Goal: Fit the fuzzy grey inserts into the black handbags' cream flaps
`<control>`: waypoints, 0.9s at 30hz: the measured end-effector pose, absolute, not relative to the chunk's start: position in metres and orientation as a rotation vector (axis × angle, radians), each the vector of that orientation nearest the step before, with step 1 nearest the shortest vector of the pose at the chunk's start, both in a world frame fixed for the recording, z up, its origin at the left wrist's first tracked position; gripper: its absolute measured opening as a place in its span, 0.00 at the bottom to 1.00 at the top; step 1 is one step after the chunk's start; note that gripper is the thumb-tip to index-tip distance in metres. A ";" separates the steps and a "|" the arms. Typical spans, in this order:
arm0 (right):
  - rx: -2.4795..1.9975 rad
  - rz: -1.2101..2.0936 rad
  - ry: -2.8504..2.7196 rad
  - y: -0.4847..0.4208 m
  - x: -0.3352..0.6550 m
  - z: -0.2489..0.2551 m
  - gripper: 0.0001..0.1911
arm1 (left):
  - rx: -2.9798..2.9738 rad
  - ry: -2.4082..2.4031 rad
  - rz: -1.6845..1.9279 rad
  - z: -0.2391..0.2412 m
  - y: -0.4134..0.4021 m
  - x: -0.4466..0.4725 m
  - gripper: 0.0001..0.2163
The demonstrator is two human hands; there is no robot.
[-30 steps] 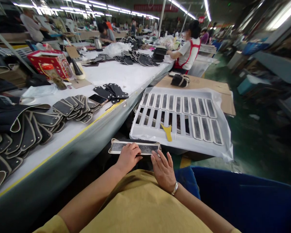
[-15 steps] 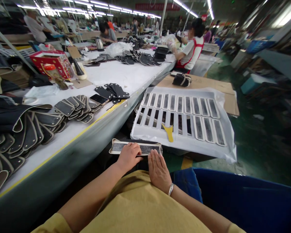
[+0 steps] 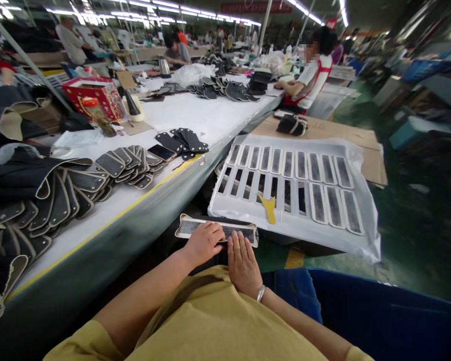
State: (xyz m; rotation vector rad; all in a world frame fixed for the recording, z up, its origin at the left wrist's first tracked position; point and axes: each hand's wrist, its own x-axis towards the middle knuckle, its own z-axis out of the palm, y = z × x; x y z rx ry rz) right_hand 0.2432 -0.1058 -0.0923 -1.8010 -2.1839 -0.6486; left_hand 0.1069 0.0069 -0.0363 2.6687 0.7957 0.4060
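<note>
A long dark piece with pale folded edges and a grey strip (image 3: 190, 227) along its middle lies crosswise in front of my body. My left hand (image 3: 205, 243) rests over its middle, fingers bent together and closed on the near side, the thumb pointing right. Flat on the strip's right part lies my right hand (image 3: 244, 260), its fingers stretched out side by side. What supports the piece is hidden. Just beyond it, a white sheet (image 3: 364, 250) carries rows of grey strips with pale borders (image 3: 317, 200) and a yellow forked tool (image 3: 268, 206).
To the left runs a long white table (image 3: 165, 118) with stacked dark pieces (image 3: 78, 185), a phone (image 3: 161, 152) and a red box (image 3: 93, 95). A blue bin (image 3: 361, 286) stands close on my right. A co-worker (image 3: 308, 75) sits at the table's far right side.
The view has swung slightly left. My right hand has slid a little left along the strip, while my left hand keeps its place. The co-worker's hands are lower, and a red sleeve appears at far left.
</note>
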 end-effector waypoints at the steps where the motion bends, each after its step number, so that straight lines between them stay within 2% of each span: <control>1: -1.805 -0.644 -2.183 -0.106 0.243 -0.092 0.23 | 2.644 0.762 0.418 -0.036 0.010 0.101 0.07; 6: -1.812 -0.629 -2.176 -0.106 0.243 -0.091 0.23 | 2.523 0.785 0.494 -0.034 0.024 0.072 0.03; 27: -1.734 -0.605 -2.219 -0.076 0.216 -0.091 0.23 | 2.397 0.957 0.464 -0.031 0.029 0.074 0.04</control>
